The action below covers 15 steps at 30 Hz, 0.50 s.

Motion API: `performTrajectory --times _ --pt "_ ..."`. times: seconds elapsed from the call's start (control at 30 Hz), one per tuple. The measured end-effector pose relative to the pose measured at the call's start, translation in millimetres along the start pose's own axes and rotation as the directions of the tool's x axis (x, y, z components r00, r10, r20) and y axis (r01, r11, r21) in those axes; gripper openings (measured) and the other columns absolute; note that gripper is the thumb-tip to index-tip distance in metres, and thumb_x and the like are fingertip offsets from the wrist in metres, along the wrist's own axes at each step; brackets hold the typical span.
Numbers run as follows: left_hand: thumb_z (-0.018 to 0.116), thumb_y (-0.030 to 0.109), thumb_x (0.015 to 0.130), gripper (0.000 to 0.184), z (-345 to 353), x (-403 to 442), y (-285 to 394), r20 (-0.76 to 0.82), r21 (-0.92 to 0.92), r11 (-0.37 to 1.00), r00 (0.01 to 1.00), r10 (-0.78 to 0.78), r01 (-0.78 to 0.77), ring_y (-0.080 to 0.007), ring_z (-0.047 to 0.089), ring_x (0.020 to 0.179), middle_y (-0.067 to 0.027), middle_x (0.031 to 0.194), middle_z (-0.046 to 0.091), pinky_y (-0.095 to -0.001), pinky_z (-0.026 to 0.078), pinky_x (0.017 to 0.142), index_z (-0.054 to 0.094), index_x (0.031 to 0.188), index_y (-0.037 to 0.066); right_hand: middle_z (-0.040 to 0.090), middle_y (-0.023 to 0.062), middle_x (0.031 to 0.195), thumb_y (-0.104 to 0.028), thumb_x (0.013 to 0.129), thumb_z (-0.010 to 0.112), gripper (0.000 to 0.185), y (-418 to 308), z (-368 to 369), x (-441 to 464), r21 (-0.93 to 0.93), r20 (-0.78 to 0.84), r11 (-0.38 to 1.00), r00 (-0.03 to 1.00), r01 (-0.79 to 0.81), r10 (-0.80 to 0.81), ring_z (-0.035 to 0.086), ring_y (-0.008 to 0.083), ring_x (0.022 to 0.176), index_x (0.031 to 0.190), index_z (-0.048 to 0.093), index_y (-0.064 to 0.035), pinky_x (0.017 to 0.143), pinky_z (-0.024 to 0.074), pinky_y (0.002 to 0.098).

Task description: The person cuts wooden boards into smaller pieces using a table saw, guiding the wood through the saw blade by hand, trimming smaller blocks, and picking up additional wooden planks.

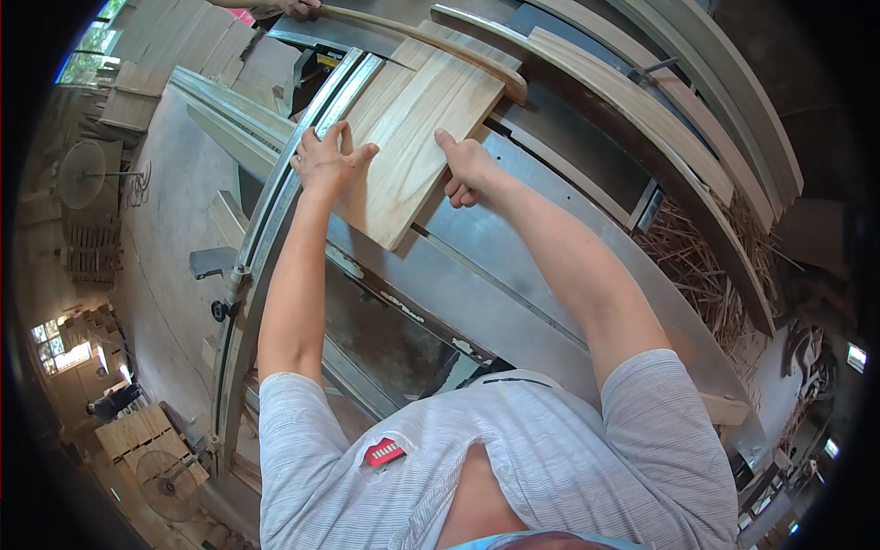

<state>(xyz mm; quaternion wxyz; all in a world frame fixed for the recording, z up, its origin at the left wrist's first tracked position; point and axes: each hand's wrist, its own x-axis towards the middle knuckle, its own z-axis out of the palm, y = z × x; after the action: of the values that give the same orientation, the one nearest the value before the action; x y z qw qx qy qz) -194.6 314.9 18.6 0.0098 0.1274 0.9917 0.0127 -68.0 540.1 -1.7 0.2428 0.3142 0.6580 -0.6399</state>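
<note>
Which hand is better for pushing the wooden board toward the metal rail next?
Probably the right hand: it's at the edge of the wooden board away from the metal rail. The left hand is on the rail side.

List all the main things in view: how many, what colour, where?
metal table: one, grey, centre
wooden panel: one, light brown, on table
wooden stick: one, brown, across panel's far end
co-worker's hand: one, top, on stick
metal rail: one, silver, left of panel
long boards: several, pale, upper right
wood strips: many, brown, right
fans: two, grey, far left
shirt: one, light grey, bottom
left hand: one, panel's left edge
right hand: one, panel's right edge
</note>
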Motion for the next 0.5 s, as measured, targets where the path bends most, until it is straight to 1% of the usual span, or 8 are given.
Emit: performTrajectory --times 0.03,0.23,0.3,0.33,0.5 --pt "0.081 0.071 0.075 0.086 2.5 -0.4 -1.2 -0.015 0.001 1.0 1.0 0.004 -0.004 -0.0398 0.036 0.148 -0.0216 0.155 0.042 -0.0566 0.023 0.122 0.062 0.146 0.028 0.07 0.0229 0.087 -0.065 0.107 0.036 0.079 -0.6 0.4 -2.7 -0.018 -0.002 1.0 1.0 -0.009 0.009 0.066 0.025 0.054 0.116 0.058 0.0108 0.039 0.0476 0.032" --pt "0.08 0.072 0.076 0.086 1.2 -3.5 0.3 -0.018 0.005 1.0 1.0 0.0 0.0 -0.0396 0.034 0.151 -0.0221 0.158 0.04 -0.0556 0.022 0.123 0.06 0.148 0.029 0.07 0.0236 0.088 -0.065 0.107 0.036 0.08 4.3 2.3 0.2 -0.011 -0.023 1.0 1.0 -0.004 0.003 0.066 0.0255 0.053 0.117 0.058 0.0112 0.039 0.0478 0.0329" --pt "0.079 0.073 0.076 0.086 2.5 -4.1 -0.1 -0.036 0.017 1.0 0.999 0.007 -0.007 -0.0393 0.035 0.15 -0.0215 0.158 0.04 -0.0555 0.022 0.123 0.06 0.148 0.03 0.071 0.0291 0.086 -0.071 0.104 0.036 0.092 6.7 4.4 -1.0 0.008 -0.037 0.998 0.998 0.058 -0.058 0.071 0.033 0.058 0.112 0.058 0.0179 0.039 0.0515 0.0381" --pt "0.078 0.074 0.076 0.086 3.6 -4.4 0.2 -0.038 0.02 1.0 0.999 0.0 0.001 -0.0389 0.035 0.15 -0.0208 0.158 0.04 -0.0554 0.022 0.123 0.06 0.148 0.031 0.071 0.0228 0.087 -0.066 0.106 0.035 0.081 6.0 4.4 -0.5 -0.028 -0.039 0.999 0.999 0.018 -0.019 0.069 0.0268 0.055 0.115 0.06 0.0103 0.04 0.0505 0.0335" --pt "0.074 0.077 0.078 0.086 4.5 -7.8 0.3 -0.051 0.046 0.999 0.999 0.007 -0.005 -0.0373 0.035 0.15 -0.0188 0.158 0.04 -0.0549 0.022 0.124 0.058 0.15 0.032 0.073 0.0211 0.087 -0.066 0.106 0.034 0.081 9.4 7.8 -3.3 -0.05 -0.073 0.998 0.997 0.034 -0.038 0.069 0.0259 0.055 0.113 0.063 0.0095 0.042 0.0519 0.0342"
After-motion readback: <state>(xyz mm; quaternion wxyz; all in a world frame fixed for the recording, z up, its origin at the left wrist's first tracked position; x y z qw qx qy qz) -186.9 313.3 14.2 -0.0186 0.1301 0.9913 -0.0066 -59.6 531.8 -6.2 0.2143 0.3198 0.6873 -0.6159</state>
